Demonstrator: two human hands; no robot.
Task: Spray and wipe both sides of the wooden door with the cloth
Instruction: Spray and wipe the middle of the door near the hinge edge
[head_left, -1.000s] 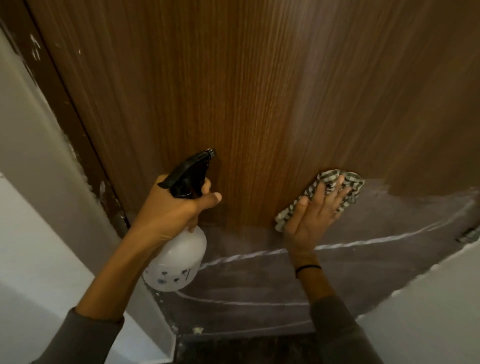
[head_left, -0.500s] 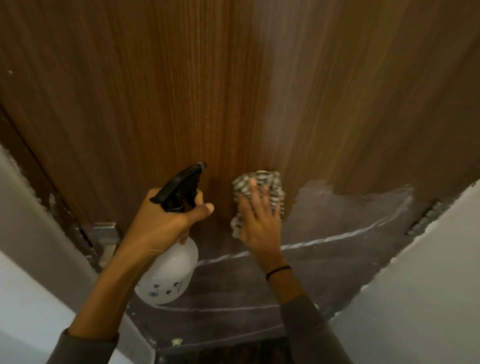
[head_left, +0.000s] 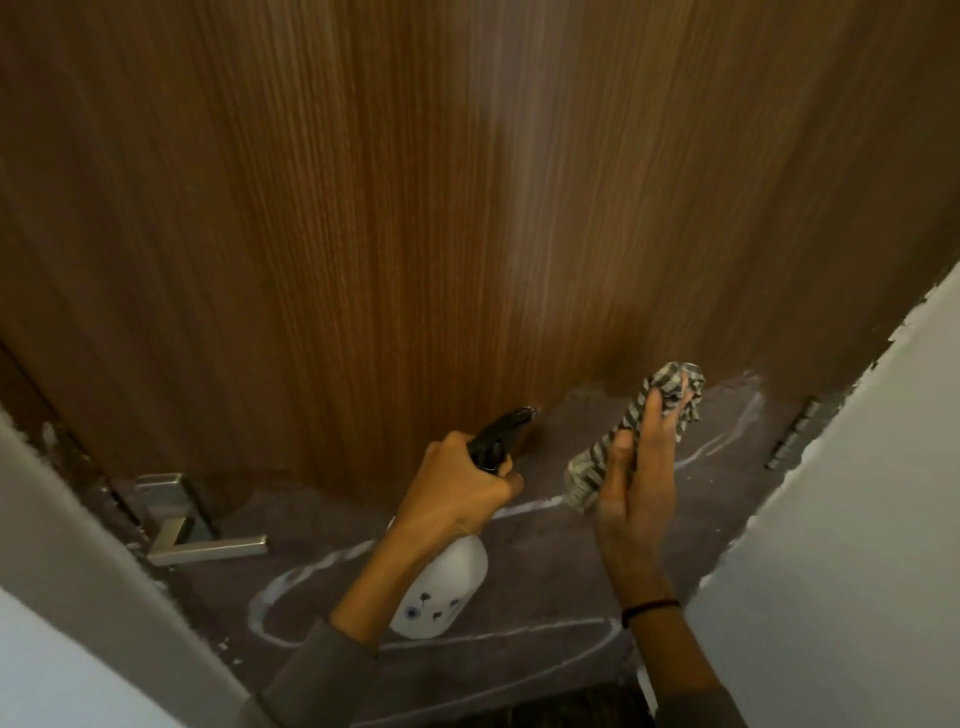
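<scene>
Held a grey-and-white striped cloth (head_left: 621, 428) bunched in the right hand (head_left: 636, 488), thumb and fingers curled round it, up at the wooden door (head_left: 415, 208) where the brown grain met a duller grey patch lower down. Could not tell whether cloth touched wood. Gripped a white spray bottle (head_left: 444, 587), dotted with small dark prints, by the neck in the left hand (head_left: 460, 491), just beside the cloth, with the black spray head (head_left: 501, 434) aimed at the door. Showed pale, chalky streaks (head_left: 311, 571) looping across the grey patch below both hands. Wore a dark band (head_left: 649, 605) on the right wrist and grey sleeves (head_left: 317, 670) on both arms. Caught a silver lever handle (head_left: 202, 540) near the door's left edge and a metal hinge (head_left: 795, 431) at its right edge. Framed the door with a white wall (head_left: 857, 519) on the right and a pale frame (head_left: 88, 545) on the left, both rough-edged with paint.
</scene>
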